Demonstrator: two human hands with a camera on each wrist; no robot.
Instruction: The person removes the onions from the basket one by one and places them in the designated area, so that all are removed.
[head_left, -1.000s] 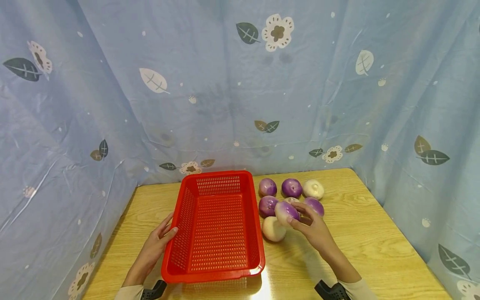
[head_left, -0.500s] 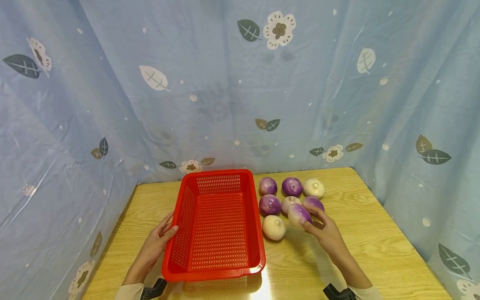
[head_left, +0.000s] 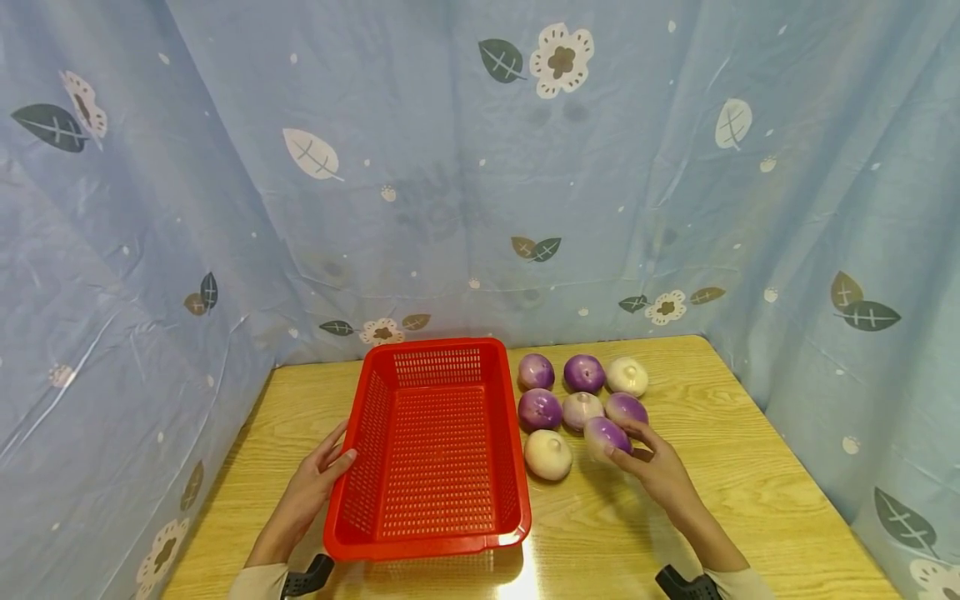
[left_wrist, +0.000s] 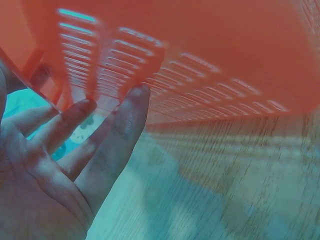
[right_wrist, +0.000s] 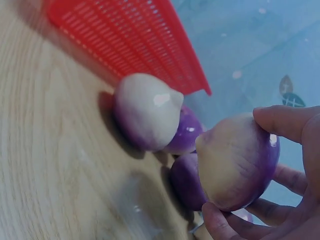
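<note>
My right hand (head_left: 660, 475) holds a purple-and-white turnip (head_left: 606, 439) between thumb and fingers, at the front right of a group of turnips. Close up in the right wrist view, the pale pointed end of this turnip (right_wrist: 232, 162) faces away from the palm. Whether it touches the table is hard to tell. On the other side, my left hand (head_left: 311, 487) lies against the left wall of a red plastic basket (head_left: 517, 467). The left wrist view has its extended fingers (left_wrist: 80, 110) touching the slotted outside of the basket (left_wrist: 235, 45).
Several more turnips rest on the wooden table (head_left: 750, 475) right of the basket, among them a pale one (head_left: 548, 455) nearest the front and a white one (head_left: 627, 377) at the back. A blue patterned curtain (head_left: 420, 208) encloses the back and sides.
My right hand has moved right and slightly down with the turnip, away from the basket, uncovering a pale turnip behind it. The left hand and basket stay put.
</note>
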